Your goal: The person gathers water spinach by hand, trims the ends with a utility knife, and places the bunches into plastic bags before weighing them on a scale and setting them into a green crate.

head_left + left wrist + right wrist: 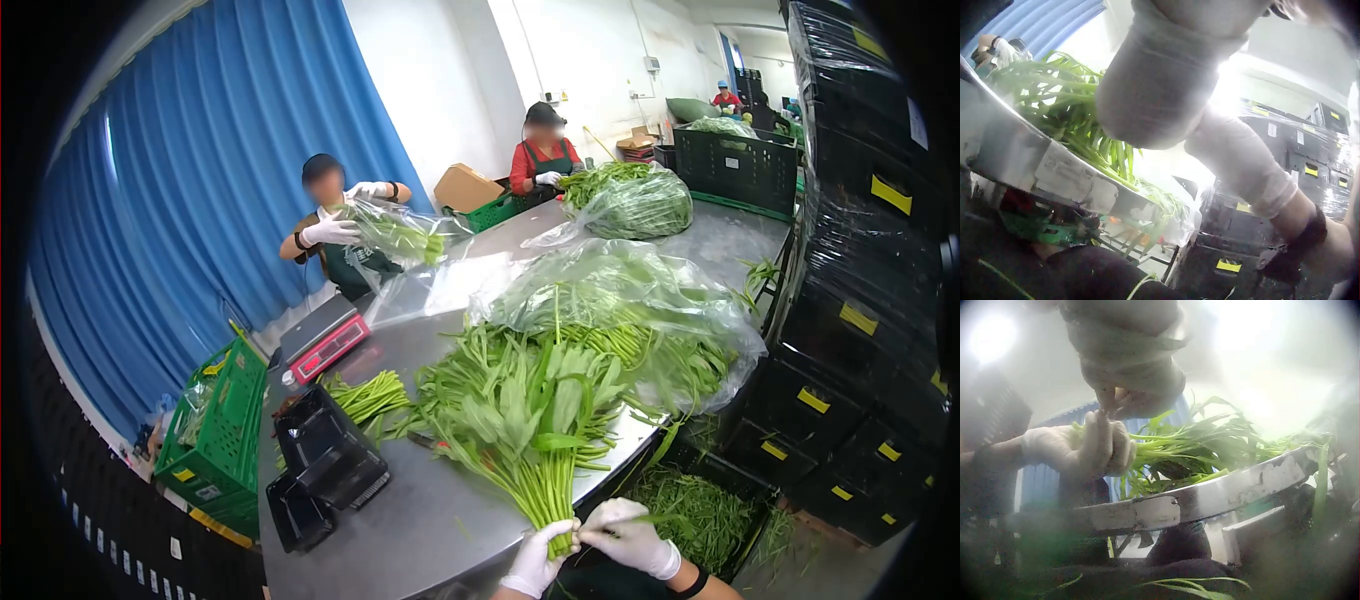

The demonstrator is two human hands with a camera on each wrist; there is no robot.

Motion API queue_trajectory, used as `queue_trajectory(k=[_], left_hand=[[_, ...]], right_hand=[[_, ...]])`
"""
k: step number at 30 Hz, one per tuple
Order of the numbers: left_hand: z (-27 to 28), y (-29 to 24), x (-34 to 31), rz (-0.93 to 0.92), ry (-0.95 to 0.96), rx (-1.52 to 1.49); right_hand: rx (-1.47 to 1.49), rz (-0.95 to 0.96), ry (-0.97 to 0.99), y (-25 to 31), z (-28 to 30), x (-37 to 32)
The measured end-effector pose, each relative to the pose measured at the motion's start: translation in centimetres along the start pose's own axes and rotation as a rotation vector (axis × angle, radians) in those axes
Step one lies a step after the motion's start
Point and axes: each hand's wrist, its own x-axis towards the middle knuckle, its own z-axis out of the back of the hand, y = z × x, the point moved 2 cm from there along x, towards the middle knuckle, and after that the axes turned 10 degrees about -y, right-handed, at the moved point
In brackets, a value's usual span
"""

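Note:
In the head view my gloved left hand (535, 562) grips a bunch of leafy green stems (540, 490) near their cut ends, at the table's front edge. The leaves of the bunch fan out over the tabletop, away from me. My gloved right hand (632, 542) is beside it, fingertips meeting the left fingers at the stems. A narrow green leaf (655, 518) sticks out from the right hand's curled fingers. In the right wrist view, the right hand (1125, 362) comes from above to the left hand (1079, 447), their fingertips together.
More greens lie under a clear plastic bag (640, 290). Black trays (325, 450), cut stems (370, 397) and a red scale (330, 345) stand left on the metal table (440, 520). Stacked black crates (850, 300) rise at right, above a bin of trimmings (700, 510). Two people work across the table.

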Motion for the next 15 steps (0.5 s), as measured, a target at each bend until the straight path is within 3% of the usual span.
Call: queue_trajectory(k=[1, 2, 4, 6, 8, 9, 10, 11, 12, 14, 15], left_hand=[[-1.7, -0.8, -1.5, -0.257, -0.067, 0.236], [-2.3, -1.3, -1.9, -0.259, -0.066, 0.236], [-3.0, -2.1, -2.3, -0.001, -0.089, 0.031], [-3.6, -2.1, -3.3, -0.033, -0.116, 0.035], [-4.1, -1.9, -3.6, -0.083, -0.085, 0.088], [-4.3, -1.6, -3.4, -0.083, -0.077, 0.095], [-4.2, -1.0, -3.2, -0.085, -0.101, 0.079], [-4.0, -0.6, -3.3, -0.084, -0.130, 0.063], [-3.9, -0.4, -3.4, -0.080, -0.131, 0.066], [-4.0, -0.3, -3.6, -0.119, -0.079, 0.091], [-3.8, -0.2, -3.6, -0.121, -0.086, 0.089]], right_hand=[[0.044, 0.027, -0.082, 0.4, 0.4, -0.2], [0.089, 0.055, -0.165, 0.7, 0.6, -0.4], [0.219, -0.178, -0.884, 0.7, 2.0, -1.2], [0.463, -0.282, -1.289, -0.4, 3.7, 0.3], [0.176, -0.289, -0.833, 0.9, 3.2, 2.2], [0.171, -0.355, -0.542, 0.5, 1.9, 2.5], [0.208, -0.319, -0.422, 0.6, 0.4, 3.1], [-0.106, -0.061, -0.435, 1.0, -0.1, 4.1], [-0.282, 0.073, -0.478, 1.2, -0.5, 5.4], [-0.175, -0.122, -0.454, 0.9, -1.5, 6.5], [-0.170, -0.122, -0.450, 0.4, -2.0, 6.5]])
